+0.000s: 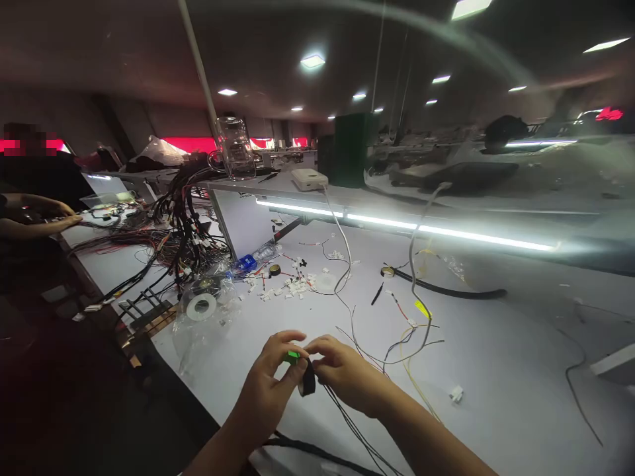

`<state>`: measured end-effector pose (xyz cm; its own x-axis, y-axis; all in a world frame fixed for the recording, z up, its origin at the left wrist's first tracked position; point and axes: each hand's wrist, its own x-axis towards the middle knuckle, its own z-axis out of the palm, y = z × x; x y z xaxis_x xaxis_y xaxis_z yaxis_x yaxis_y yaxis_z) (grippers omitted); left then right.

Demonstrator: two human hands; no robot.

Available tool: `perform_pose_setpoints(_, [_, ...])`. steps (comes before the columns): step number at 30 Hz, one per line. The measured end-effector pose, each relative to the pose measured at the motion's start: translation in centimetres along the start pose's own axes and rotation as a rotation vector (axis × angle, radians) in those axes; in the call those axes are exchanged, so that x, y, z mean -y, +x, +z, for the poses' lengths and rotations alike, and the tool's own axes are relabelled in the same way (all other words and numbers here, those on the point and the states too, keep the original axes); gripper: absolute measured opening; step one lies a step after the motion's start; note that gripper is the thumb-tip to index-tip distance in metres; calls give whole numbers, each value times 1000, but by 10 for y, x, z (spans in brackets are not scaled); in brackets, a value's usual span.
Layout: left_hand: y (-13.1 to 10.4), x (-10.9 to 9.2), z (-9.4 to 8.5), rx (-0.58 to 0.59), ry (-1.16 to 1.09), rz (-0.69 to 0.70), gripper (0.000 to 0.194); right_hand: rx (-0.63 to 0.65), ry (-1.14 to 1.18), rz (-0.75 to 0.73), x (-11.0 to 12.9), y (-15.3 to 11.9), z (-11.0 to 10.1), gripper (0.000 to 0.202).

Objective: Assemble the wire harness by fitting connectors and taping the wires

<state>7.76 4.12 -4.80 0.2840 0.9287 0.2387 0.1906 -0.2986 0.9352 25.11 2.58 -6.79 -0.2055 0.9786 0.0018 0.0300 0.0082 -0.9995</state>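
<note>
Green piece: small, held above the white table [501, 357], between the left hand's fingertips; its visible face looks up at my camera, long axis roughly crosswise, ends partly covered by fingers.
Black tape roll: just below the green piece [292, 357], between the hands; I see it tilted, rim toward me, longer visible extent running up-down.
Left hand: [268, 380] thumb and fingers closed on the green piece.
Right hand: [350, 377] fingers curled, tips beside the tape roll [309, 380]; I cannot tell what they grip.
Thin dark wires: [342, 413] run from beneath the right hand to the lower right.
Beyond: white connectors [297, 287] scattered; black tube [461, 291] lying lengthwise left-right.
</note>
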Motion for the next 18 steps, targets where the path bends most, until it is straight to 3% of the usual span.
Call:
perform_pose_setpoints(2, [4, 6, 1, 5, -98, -128, 18, 26, 77, 136, 7, -9, 3, 28])
perform_pose_setpoints(4, [7, 13, 2, 10, -190, -244, 22, 21, 91, 153, 12, -18, 8, 36])
perform_pose_setpoints(9, [8, 27, 5, 71, -514, -421, 24, -211, -355, -223, -2, -21, 37, 60])
perform_pose_setpoints(11, [6, 30, 7, 68, -598, -477, 24, -292, -380, -319, -14, -15, 45, 48])
perform_pose_setpoints(13, [3, 32, 10, 49, -631, -461, 23, -332, -233, -354, -24, -10, 45, 27])
perform_pose_setpoints(14, [1, 33, 12, 26, -626, -419, 23, -339, -94, -305, -28, -9, 42, 18])
perform_pose_setpoints(16, [-2, 32, 14, -23, -584, -292, 25, -291, 230, -69, -33, -10, 33, 9])
perform_pose_setpoints(18, [-3, 29, 14, -24, -475, -173, 25, -167, 462, 184, -34, -14, 23, 17])
